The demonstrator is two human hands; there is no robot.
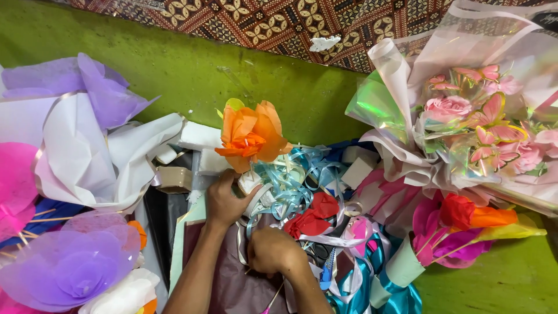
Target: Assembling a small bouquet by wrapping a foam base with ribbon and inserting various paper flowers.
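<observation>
An orange paper flower point(251, 135) stands upright in a small white foam block point(251, 181) amid tangled light-blue ribbon point(299, 180). My left hand point(225, 200) grips the foam block at the flower's base. Just below it, my right hand point(273, 250) is closed in a fist over the pile of ribbons, with a thin wooden stick point(273, 298) poking out beneath it. What the fist holds is hidden. A red paper flower point(311, 216) lies right of my hands.
A wrapped bouquet of pink roses and butterflies point(474, 119) lies at the right. Purple and white paper wrappings point(81, 139) and a purple fabric flower point(72, 264) fill the left. A red-orange flower point(471, 215) in a cone, scissors point(318, 254) and a green floor point(174, 70) surround them.
</observation>
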